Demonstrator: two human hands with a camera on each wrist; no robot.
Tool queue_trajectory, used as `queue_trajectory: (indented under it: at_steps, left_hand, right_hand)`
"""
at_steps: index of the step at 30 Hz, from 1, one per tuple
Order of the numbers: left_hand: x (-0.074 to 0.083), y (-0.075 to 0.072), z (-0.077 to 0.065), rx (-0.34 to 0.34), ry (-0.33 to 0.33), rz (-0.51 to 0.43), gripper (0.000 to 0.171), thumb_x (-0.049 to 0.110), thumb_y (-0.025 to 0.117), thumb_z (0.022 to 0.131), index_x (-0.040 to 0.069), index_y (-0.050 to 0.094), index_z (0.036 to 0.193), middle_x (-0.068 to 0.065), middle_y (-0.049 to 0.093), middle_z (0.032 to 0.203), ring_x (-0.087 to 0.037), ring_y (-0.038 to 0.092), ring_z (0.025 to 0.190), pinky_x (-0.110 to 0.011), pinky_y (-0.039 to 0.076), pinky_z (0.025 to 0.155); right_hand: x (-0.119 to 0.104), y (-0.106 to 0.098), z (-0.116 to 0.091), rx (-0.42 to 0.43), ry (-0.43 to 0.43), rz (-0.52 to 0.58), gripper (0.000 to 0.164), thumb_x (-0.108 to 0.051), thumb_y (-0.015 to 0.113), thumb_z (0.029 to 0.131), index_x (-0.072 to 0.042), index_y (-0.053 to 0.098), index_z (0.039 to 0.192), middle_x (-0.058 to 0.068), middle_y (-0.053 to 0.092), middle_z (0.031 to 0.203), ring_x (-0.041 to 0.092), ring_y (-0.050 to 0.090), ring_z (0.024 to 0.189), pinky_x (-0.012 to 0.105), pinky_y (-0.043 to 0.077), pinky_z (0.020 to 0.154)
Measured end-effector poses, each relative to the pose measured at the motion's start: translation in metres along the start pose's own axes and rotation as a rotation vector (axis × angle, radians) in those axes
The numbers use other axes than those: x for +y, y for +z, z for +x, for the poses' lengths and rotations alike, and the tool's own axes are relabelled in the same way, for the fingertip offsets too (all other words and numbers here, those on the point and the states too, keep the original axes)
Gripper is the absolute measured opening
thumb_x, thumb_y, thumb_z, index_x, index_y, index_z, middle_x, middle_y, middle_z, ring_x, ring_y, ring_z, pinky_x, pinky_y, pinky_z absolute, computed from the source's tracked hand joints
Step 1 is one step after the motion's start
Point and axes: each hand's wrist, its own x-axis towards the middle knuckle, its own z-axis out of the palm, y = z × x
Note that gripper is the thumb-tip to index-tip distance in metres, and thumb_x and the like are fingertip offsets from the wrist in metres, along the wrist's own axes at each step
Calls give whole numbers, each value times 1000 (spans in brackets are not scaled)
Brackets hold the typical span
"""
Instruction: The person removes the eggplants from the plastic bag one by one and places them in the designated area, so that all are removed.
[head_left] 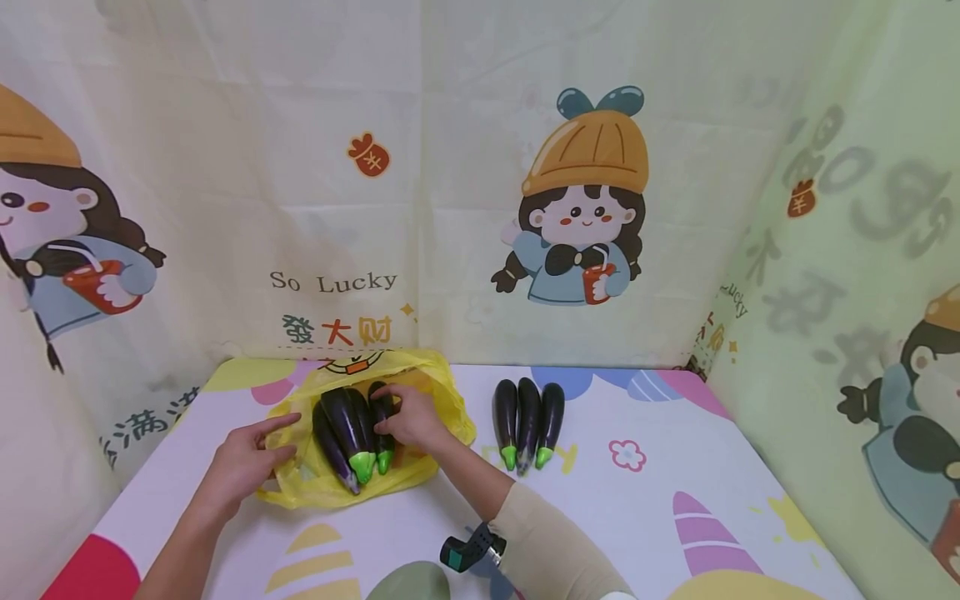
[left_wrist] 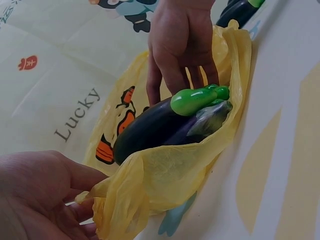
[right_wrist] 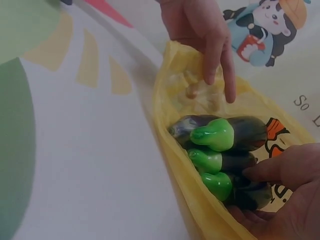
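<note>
A yellow plastic bag [head_left: 307, 479] lies on the table with its mouth spread wide. Several dark purple eggplants [head_left: 342, 421] lie side by side in it, stem ends toward me. My left hand [head_left: 243, 467] holds the bag's left rim, some fingers behind the thin plastic in the right wrist view. Reaching in from the right, my right hand [head_left: 411, 417] grips the rightmost eggplant [head_left: 385, 442], thumb on its side. That eggplant's stem is green; the leftmost eggplant [left_wrist: 212, 120] has a brownish-purple end. The right hand's lower fingers are partly hidden in the right wrist view.
Three more eggplants [head_left: 528, 425] lie in a row on the table, right of the bag. A white table cover [head_left: 600, 517] with coloured prints runs up to a printed cloth backdrop [head_left: 457, 208]. A black band with a small device [head_left: 472, 550] is at my right forearm.
</note>
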Motion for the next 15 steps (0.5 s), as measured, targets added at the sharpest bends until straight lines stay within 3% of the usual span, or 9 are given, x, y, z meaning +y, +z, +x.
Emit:
queue_trajectory:
  at_steps: [3, 7, 15]
  left_hand:
    - [-1, 1, 1, -3, -4, -5, 61, 18, 64, 100, 5, 45, 157, -27, 44, 138, -33, 45, 107, -29, 44, 65]
    - [-3, 1, 0, 5, 2, -1, 61, 17, 64, 99, 5, 47, 156, -24, 48, 124, -27, 47, 94, -29, 45, 62]
    - [-1, 0, 0, 12, 13, 8, 61, 17, 65, 98, 5, 47, 155, -22, 48, 118, -23, 46, 85, -29, 44, 59]
  right_hand:
    - [0, 0, 0, 1, 15, 10, 44, -7, 86, 82, -23, 74, 121, 6, 69, 101, 16, 59, 83, 26, 52, 64]
    - [1, 0, 0, -2, 31, 34, 44, -7, 86, 83, -24, 74, 121, 6, 68, 102, 17, 60, 83, 27, 52, 65]
    - [0, -8, -1, -1, 41, 65, 44, -7, 85, 83, -24, 73, 122, 9, 68, 104, 20, 60, 84, 28, 53, 65]
